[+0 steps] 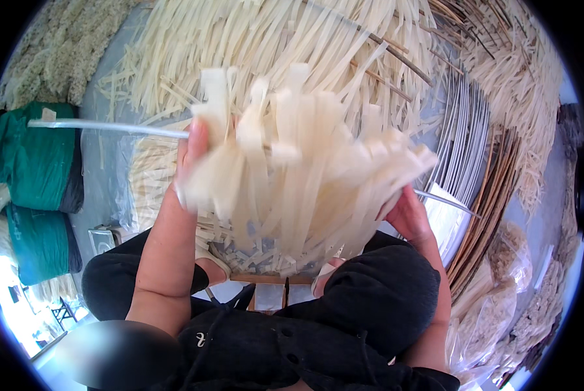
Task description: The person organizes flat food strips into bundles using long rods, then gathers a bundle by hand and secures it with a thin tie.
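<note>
A thin pale rod [109, 127] runs crosswise in front of me, tilting down toward the right. Draped along it is a bunch of flat cream-coloured strips [298, 150], like wide dried noodles, blurred by motion. Near the rod's left part, my left hand [193, 153] is closed on it, thumb up, with its other fingers mostly behind the strips. Lower down on the other side, my right hand [406, 214] grips the rod close to the strips' edge; some of its fingertips are hidden. Both rod ends stick out past my hands.
Long cream strips [175, 45] lie spread ahead. To the right are a bundle of grey rods [461, 130] and brown sticks [491, 202]. Green bags [34, 156] stand at left. A clear plastic bag [494, 293] lies at lower right. Short broken strips [266, 257] lie before my knees.
</note>
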Available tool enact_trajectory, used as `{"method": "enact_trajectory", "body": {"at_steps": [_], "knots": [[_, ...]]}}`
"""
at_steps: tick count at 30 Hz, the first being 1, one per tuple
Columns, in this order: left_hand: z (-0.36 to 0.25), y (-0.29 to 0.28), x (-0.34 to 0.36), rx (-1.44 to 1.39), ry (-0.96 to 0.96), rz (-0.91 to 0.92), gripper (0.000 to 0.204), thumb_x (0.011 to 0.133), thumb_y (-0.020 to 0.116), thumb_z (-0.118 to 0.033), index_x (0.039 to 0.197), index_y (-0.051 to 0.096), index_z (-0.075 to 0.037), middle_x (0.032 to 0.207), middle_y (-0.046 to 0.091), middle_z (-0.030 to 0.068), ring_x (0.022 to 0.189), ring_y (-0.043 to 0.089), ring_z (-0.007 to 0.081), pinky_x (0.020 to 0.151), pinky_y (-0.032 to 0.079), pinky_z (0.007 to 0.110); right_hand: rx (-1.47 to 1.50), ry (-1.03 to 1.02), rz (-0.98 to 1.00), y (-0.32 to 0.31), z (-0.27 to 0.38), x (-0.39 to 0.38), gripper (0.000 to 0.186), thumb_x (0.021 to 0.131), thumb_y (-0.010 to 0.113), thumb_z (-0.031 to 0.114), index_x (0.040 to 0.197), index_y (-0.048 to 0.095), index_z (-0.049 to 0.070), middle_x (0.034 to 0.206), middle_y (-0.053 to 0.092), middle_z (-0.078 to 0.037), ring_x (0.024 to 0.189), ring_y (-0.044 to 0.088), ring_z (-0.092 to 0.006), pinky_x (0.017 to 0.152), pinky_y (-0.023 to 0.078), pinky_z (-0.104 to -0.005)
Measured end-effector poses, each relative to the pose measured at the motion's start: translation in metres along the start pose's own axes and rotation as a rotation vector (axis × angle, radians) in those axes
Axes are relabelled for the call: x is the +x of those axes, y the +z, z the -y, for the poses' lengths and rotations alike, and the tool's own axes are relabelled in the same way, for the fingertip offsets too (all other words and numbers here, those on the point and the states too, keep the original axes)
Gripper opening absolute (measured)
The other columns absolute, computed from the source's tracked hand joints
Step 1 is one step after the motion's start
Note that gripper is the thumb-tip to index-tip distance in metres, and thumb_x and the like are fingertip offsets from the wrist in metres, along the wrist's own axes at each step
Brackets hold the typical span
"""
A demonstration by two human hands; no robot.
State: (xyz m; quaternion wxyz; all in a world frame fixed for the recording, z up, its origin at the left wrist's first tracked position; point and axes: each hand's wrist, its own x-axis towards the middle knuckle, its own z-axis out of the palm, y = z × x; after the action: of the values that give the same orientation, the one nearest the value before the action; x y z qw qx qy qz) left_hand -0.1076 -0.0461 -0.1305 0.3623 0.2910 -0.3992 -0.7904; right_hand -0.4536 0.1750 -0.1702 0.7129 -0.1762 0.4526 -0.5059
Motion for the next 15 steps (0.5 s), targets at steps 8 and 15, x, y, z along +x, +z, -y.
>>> {"method": "enact_trajectory", "body": {"at_steps": [8,15], "knots": [[0.074,-0.076,0.047,0.385,-0.682,-0.105,0.071,0.095,0.041,-0.061,0.142,0.044,-0.008,0.137,0.053,0.0106,0.12,0.054,0.0216,0.1,0.043,0.035,0.021,0.357,-0.091,-0.041,-0.095,0.068,0.065,0.1,0.028,0.058,0.14,0.041,0.008,0.127,0.059,-0.01,0.103,0.062,-0.0211,0.082,0.052,-0.0376],[0.096,-0.09,0.061,1.37,-0.797,-0.09,0.054,0.092,0.055,-0.05,0.125,0.059,-0.007,0.117,0.063,0.0136,0.1,0.062,0.0257,0.087,0.048,0.037,-0.983,0.148,-0.512,-0.067,-0.091,0.064,0.042,0.091,0.056,0.046,0.102,0.066,0.007,0.097,0.068,-0.013,0.09,0.065,-0.0275,0.077,0.049,-0.0415]]}}
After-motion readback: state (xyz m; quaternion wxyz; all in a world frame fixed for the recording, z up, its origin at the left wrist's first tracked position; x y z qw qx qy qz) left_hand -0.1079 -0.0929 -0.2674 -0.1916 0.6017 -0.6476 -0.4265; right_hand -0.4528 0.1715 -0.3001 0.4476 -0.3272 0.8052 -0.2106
